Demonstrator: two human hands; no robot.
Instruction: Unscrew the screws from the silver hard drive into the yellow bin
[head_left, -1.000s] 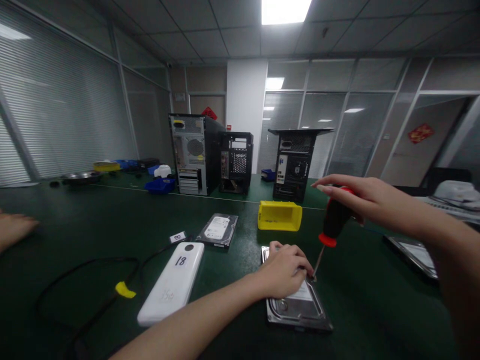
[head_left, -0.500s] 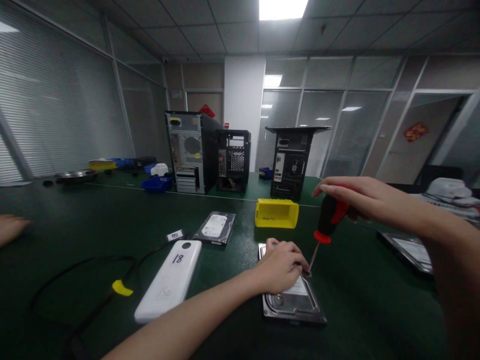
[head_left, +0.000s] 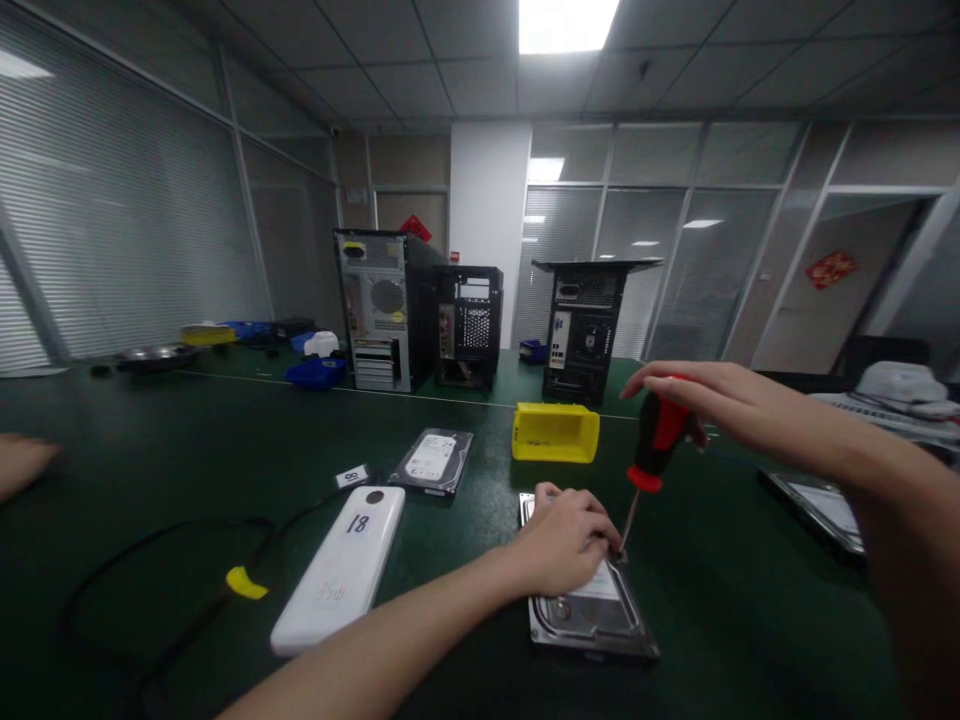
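A silver hard drive point(head_left: 592, 619) lies on the green table in front of me. My left hand point(head_left: 568, 540) is on top of it, fingers curled around it and fingertips close to the screwdriver's tip. In my right hand point(head_left: 694, 395) is a screwdriver point(head_left: 654, 448) with a red and black handle. It is held nearly upright, palm over the handle's top and fingers around the side. Its tip meets the drive's right edge, where any screw is too small to make out.
Behind the drive stands a yellow bin point(head_left: 555, 434). A second hard drive point(head_left: 433, 461) and a white power bank point(head_left: 341, 570) with a black cable lie left; another drive point(head_left: 817, 510) is right. Computer cases point(head_left: 586, 330) stand at the back. Another person's hand point(head_left: 22, 465) shows far left.
The view has tilted up slightly, so everything sits a little lower. My right hand has shifted slightly on the screwdriver handle; the tip stays at the same spot on the drive.
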